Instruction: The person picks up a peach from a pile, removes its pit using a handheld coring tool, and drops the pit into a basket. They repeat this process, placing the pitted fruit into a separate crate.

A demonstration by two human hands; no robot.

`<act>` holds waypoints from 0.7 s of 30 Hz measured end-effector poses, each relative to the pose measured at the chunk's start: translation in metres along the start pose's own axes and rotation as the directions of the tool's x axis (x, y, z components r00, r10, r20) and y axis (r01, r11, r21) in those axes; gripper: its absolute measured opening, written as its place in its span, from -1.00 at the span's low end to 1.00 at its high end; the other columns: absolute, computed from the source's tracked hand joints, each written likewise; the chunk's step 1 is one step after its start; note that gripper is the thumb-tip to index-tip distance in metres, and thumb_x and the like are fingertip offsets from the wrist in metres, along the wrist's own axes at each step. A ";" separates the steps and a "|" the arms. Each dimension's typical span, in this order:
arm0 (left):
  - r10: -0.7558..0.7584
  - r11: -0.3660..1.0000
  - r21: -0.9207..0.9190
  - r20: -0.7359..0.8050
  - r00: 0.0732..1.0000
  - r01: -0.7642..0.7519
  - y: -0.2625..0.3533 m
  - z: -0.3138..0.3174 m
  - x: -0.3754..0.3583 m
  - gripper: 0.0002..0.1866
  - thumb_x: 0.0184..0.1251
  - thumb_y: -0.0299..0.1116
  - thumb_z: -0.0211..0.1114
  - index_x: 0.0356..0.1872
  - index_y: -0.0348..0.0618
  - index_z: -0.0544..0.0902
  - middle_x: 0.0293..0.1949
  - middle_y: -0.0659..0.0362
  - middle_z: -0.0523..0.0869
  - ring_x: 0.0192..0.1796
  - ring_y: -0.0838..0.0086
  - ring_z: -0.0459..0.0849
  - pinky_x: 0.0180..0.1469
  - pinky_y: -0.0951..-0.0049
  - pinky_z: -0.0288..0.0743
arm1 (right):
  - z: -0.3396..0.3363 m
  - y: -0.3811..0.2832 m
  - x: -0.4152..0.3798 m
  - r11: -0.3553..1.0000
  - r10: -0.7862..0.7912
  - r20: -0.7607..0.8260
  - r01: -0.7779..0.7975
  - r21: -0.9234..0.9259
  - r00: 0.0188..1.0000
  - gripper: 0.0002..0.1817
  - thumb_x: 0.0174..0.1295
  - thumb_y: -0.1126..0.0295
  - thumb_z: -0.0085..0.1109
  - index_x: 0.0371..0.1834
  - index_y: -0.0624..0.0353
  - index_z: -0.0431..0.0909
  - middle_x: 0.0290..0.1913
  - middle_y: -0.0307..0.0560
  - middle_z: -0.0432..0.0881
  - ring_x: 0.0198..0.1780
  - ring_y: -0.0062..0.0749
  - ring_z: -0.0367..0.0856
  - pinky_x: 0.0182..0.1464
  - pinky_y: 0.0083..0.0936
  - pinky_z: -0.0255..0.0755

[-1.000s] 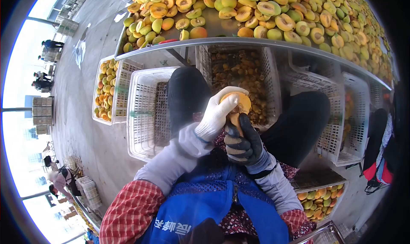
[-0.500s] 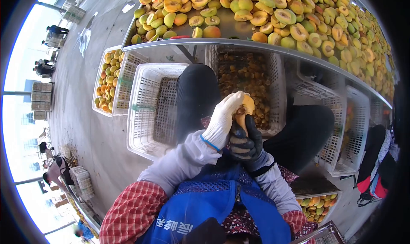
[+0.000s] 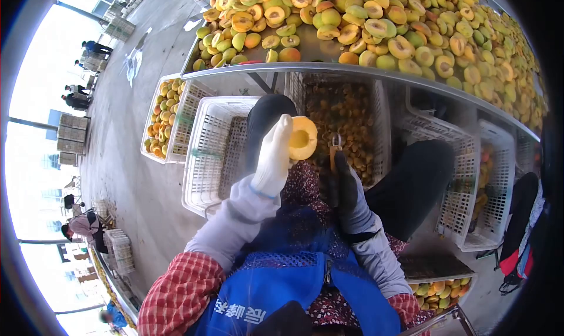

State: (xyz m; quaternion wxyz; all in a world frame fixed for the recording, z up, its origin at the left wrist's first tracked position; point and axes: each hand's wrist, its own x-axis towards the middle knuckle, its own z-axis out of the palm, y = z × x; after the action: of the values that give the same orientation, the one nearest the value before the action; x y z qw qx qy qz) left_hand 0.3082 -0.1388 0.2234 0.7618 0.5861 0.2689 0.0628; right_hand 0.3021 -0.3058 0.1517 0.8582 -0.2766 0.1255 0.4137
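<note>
My left hand (image 3: pixel 272 157), in a white knit glove, grips a yellow peach half (image 3: pixel 304 137) at its side. The cut face of the half is turned up and shows a smooth hollow with no stone in it. In a dark glove, my right hand (image 3: pixel 346 189) is closed around a pitting tool (image 3: pixel 335 147) with a light brown handle and a small metal loop at its tip. The tool is apart from the peach half, to its right. Below the tool is a white crate (image 3: pixel 383 127) holding many brown peach stones.
A metal table (image 3: pixel 329 53) heaped with peach halves stands ahead. On my left are a white crate (image 3: pixel 197 186) and another crate (image 3: pixel 178 130) filled with fruit. More crates (image 3: pixel 470 201) stand on my right. Several people are far off at left.
My hands have moved apart. The peach half has gone left with my left hand and now shows a hollow cut face; the tool has come away from it.
</note>
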 end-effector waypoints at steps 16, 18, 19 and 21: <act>0.421 -0.022 0.990 0.133 0.897 -0.137 0.073 -0.021 0.211 -0.39 0.13 0.15 0.32 -0.03 -0.23 0.66 -0.14 -0.13 0.70 -0.01 0.05 0.68 0.01 0.18 0.54 | 0.003 -0.032 0.012 0.971 0.220 -0.215 -0.235 -0.045 0.952 -0.51 0.39 -0.20 0.01 -0.11 0.04 0.49 -0.56 -0.34 0.40 -0.70 -0.67 0.21 -0.71 -0.68 0.13; 0.205 -0.129 0.986 0.130 0.970 -0.104 0.062 -0.032 0.273 -0.37 0.12 0.20 0.27 -0.04 -0.18 0.67 -0.13 -0.10 0.70 -0.01 0.04 0.67 0.03 0.15 0.54 | -0.003 -0.029 0.021 0.977 0.197 -0.229 -0.211 -0.040 0.953 -0.50 0.37 -0.20 0.03 -0.10 0.04 0.50 -0.56 -0.35 0.41 -0.70 -0.65 0.24 -0.70 -0.67 0.16; 0.101 -0.108 0.986 0.135 0.986 -0.124 0.063 -0.042 0.294 -0.40 0.11 0.18 0.28 -0.07 -0.16 0.69 -0.13 -0.09 0.70 -0.01 0.05 0.67 0.02 0.16 0.54 | -0.005 -0.030 0.025 0.979 0.185 -0.234 -0.200 -0.040 0.954 -0.50 0.37 -0.21 0.04 -0.10 0.03 0.51 -0.55 -0.35 0.42 -0.70 -0.65 0.26 -0.69 -0.67 0.17; -0.112 -0.184 0.864 0.455 0.884 -0.468 0.077 -0.058 0.313 -0.48 0.14 0.12 0.26 -0.12 -0.12 0.71 -0.13 -0.05 0.70 -0.03 0.05 0.67 0.00 0.18 0.54 | -0.003 -0.033 0.032 0.988 0.130 -0.255 -0.146 -0.042 0.958 -0.49 0.36 -0.22 0.05 -0.09 0.03 0.51 -0.56 -0.36 0.42 -0.69 -0.64 0.28 -0.69 -0.67 0.18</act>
State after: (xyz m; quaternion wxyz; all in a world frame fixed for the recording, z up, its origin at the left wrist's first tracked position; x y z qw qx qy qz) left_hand 0.5620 0.0627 0.1796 0.0640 0.9838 -0.0206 -0.1660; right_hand 0.3477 -0.3038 0.1472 0.7956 -0.3434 0.2398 0.4378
